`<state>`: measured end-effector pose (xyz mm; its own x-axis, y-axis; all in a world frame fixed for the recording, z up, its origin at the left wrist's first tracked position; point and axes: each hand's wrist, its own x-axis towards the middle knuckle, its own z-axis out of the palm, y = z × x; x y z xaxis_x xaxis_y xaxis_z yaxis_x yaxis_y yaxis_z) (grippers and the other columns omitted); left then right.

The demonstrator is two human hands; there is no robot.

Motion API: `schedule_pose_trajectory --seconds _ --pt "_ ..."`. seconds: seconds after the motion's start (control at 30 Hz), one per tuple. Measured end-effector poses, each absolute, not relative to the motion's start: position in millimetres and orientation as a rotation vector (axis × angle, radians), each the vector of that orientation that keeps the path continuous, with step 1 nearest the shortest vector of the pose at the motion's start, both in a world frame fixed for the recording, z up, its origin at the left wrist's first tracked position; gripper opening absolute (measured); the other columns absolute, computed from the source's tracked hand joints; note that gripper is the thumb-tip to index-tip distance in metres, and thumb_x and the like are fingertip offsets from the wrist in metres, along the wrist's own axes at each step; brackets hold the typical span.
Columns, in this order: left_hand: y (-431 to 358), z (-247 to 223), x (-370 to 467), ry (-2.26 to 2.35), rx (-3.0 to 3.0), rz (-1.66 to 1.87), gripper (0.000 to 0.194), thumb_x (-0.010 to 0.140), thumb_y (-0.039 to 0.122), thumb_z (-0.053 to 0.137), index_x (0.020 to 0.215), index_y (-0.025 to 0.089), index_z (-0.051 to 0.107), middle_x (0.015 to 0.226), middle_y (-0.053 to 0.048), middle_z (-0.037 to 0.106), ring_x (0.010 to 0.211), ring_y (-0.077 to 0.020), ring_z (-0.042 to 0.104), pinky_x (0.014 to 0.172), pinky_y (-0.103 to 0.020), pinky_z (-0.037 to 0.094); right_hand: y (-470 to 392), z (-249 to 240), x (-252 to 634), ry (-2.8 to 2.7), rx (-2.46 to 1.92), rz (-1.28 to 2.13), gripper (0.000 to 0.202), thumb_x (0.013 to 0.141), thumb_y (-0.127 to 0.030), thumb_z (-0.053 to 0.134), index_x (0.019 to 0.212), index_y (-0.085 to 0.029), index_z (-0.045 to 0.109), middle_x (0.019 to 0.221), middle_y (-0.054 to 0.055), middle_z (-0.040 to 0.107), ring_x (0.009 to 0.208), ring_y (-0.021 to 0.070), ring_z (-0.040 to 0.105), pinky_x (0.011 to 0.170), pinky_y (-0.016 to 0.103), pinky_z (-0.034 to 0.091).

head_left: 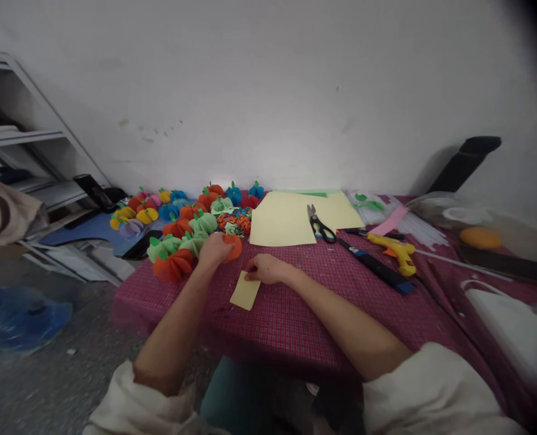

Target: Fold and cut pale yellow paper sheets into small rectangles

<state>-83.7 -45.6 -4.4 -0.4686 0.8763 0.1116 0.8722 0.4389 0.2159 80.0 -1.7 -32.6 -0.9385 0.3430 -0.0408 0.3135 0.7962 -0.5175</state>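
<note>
Left grip (214, 249) has hold of an orange paper piece (234, 247), right grip (268, 269) pinches a small yellow card (244, 293) at one end, both looking unassembled! Left of the grips, many paper pumpkins (203, 224) look finished; beyond the right one, large yellow sheets (281, 219) seem unused.

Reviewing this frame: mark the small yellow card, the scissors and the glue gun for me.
Small yellow card (244, 293): head view, middle of its flat face.
Scissors (316, 223): head view, around the pivot, between blades and handles.
Glue gun (393, 246): head view, on the yellow body.
</note>
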Motion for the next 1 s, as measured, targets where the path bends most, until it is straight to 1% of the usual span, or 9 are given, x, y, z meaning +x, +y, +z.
schedule_pose_trajectory --seconds 0.17,0.33,0.4,0.5,0.6,0.7,0.87,0.93,1.0 --pt "-25 -18 -74 2.656 1.580 0.410 0.042 0.073 0.034 0.050 0.108 0.012 0.047 0.101 -0.015 0.060 0.094 -0.0239 0.057 0.073 -0.027 0.039 -2 -33 80 -2.926 -0.534 0.830 0.023 0.074 -0.028 0.052 0.085 -0.015 0.067 0.073 0.001 0.065 0.062 0.0104 0.053 0.052 0.018 0.032" --pt "-17 -28 -67 2.657 1.567 0.356 0.058 0.071 0.043 0.052 0.117 0.010 0.039 0.102 -0.020 0.059 0.094 -0.0293 0.058 0.074 -0.033 0.041 -2 -34 80 -2.902 -0.568 0.832 0.023 0.073 -0.028 0.054 0.086 -0.016 0.067 0.076 0.002 0.065 0.064 0.0115 0.054 0.055 0.019 0.033" --pt "-16 -29 -66 2.660 1.589 0.337 0.061 0.073 0.045 0.048 0.120 0.008 0.037 0.102 -0.022 0.059 0.095 -0.0304 0.057 0.075 -0.034 0.041 -2 -34 80 -2.894 -0.574 0.846 0.022 0.072 -0.028 0.054 0.085 -0.016 0.067 0.074 0.003 0.065 0.063 0.0117 0.054 0.054 0.019 0.033" --pt "-17 -25 -65 2.642 1.656 0.317 0.055 0.076 0.044 0.043 0.118 0.009 0.042 0.102 -0.020 0.060 0.097 -0.0292 0.057 0.079 -0.035 0.040 -2 -34 79 -2.884 -0.561 0.888 0.020 0.072 -0.026 0.054 0.083 -0.015 0.067 0.073 0.002 0.065 0.061 0.0110 0.052 0.053 0.019 0.032" --pt "-23 -16 -61 2.598 1.743 0.302 0.043 0.078 0.040 0.040 0.106 0.011 0.054 0.101 -0.018 0.061 0.098 -0.0262 0.056 0.081 -0.033 0.039 -2 -33 81 -2.861 -0.539 0.953 0.020 0.073 -0.025 0.053 0.082 -0.013 0.067 0.070 0.002 0.063 0.059 0.0102 0.050 0.052 0.019 0.032" --pt "-38 -2 -55 2.565 1.839 0.326 0.037 0.079 0.037 0.040 0.099 0.013 0.060 0.099 -0.014 0.063 0.097 -0.0238 0.056 0.082 -0.031 0.039 0 -31 84 -2.838 -0.514 1.041 0.020 0.073 -0.026 0.053 0.080 -0.012 0.066 0.066 0.001 0.060 0.058 0.0096 0.048 0.051 0.019 0.031" --pt "-78 19 -59 2.560 1.969 0.444 0.035 0.085 0.029 0.032 0.110 0.020 0.055 0.103 -0.008 0.062 0.095 -0.0201 0.057 0.081 -0.030 0.040 8 -21 86 -2.797 -0.502 1.191 0.023 0.072 -0.031 0.053 0.079 -0.013 0.064 0.064 -0.001 0.057 0.056 0.0084 0.045 0.050 0.019 0.031" --pt "-97 15 -67 2.498 2.105 0.494 0.035 0.085 0.023 0.031 0.112 0.020 0.054 0.103 -0.007 0.063 0.092 -0.0185 0.058 0.080 -0.028 0.040 15 -14 86 -2.779 -0.522 1.215 0.022 0.071 -0.032 0.053 0.075 -0.013 0.064 0.061 -0.002 0.054 0.054 0.0081 0.043 0.050 0.019 0.030" --pt "-116 4 -71 2.475 2.159 0.442 0.035 0.085 0.020 0.032 0.113 0.019 0.053 0.103 -0.008 0.063 0.092 -0.0184 0.058 0.081 -0.030 0.040 23 -7 87 -2.751 -0.557 1.216 0.023 0.070 -0.033 0.053 0.072 -0.013 0.064 0.059 -0.002 0.052 0.052 0.0077 0.041 0.050 0.020 0.029"
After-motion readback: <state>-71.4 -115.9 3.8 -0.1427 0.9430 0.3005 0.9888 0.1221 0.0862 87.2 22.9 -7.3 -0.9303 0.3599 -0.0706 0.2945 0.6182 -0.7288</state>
